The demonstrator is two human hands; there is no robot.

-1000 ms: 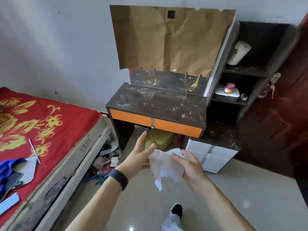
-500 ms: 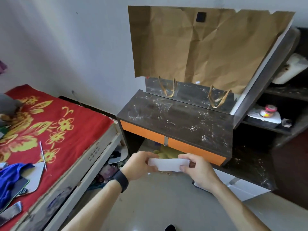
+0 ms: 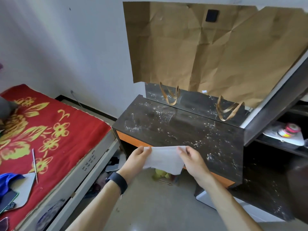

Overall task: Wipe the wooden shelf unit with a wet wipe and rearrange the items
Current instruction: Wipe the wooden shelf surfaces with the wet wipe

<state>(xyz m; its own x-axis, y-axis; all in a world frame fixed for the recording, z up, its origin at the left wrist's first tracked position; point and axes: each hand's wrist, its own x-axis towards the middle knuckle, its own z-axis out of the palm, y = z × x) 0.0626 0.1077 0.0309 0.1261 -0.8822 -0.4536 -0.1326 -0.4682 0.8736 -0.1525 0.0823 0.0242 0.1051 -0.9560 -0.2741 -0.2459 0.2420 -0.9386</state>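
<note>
A white wet wipe point(image 3: 164, 160) is stretched between both hands just above the front edge of the dark wooden unit's top point(image 3: 183, 129), which is speckled with white dust. My left hand point(image 3: 136, 160) pinches the wipe's left corner; my right hand point(image 3: 191, 161) pinches its right side. At the right, the unit's open shelves point(image 3: 283, 147) hold a white dish point(image 3: 273, 133) with a small pink and yellow roll point(image 3: 291, 130) on it. A lower dusty surface point(image 3: 260, 189) sits to the right of the top.
Crumpled brown paper point(image 3: 208, 47) covers the mirror behind the top, with two paper handles hanging down. A bed with a red flowered cover point(image 3: 41, 130) stands at the left, with clutter beneath. A yellow object point(image 3: 160, 174) lies under the orange drawer front point(image 3: 221, 179).
I have moved closer to the unit. The wipe, folded narrow half a second ago, is now spread wider between my hands and raised over the top's front edge.
</note>
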